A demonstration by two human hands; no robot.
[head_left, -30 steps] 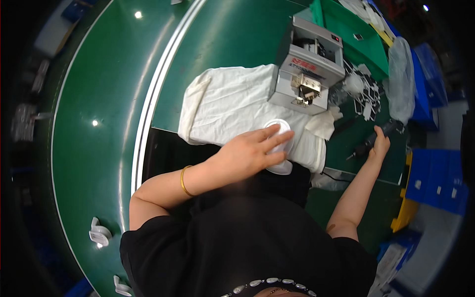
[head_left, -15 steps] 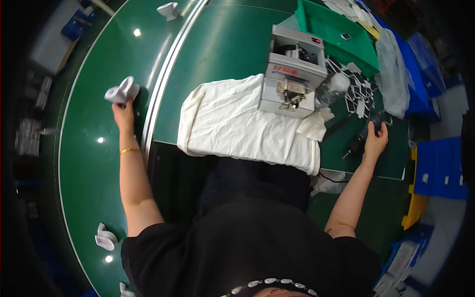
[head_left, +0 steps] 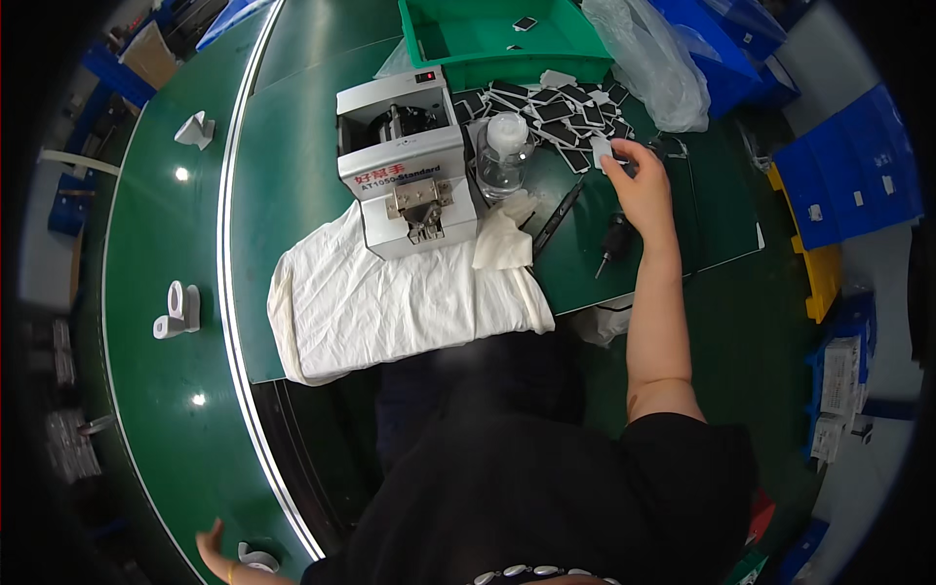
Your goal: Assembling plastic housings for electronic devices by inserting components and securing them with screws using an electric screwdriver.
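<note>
My right hand (head_left: 641, 193) pinches a small white rectangular piece (head_left: 602, 152) between thumb and fingers, at the near right edge of a pile of flat black-and-white pieces (head_left: 556, 109). Below that wrist, a black electric screwdriver (head_left: 616, 237) lies on the table, its bit toward me. At the lower left, my left hand (head_left: 212, 548) has its fingers apart and holds nothing visible. Close to it is a white plastic part (head_left: 257, 557), partly cut off by the frame edge. Farther along the green belt stand a white two-lobed part (head_left: 178, 311) and another white part (head_left: 195, 130).
A grey screw-feeding machine (head_left: 409, 161) stands on a white cloth (head_left: 390, 307). Right of it are a clear bottle (head_left: 502, 161), a crumpled cloth (head_left: 504, 234) and a slim black tool (head_left: 558, 219). Behind are a green bin (head_left: 478, 70) and a plastic bag (head_left: 663, 73).
My right hand has left the screwdriver and moved to the pile, taking a white piece. My left hand let go of the two-lobed part and moved back toward me. The view has shifted right.
</note>
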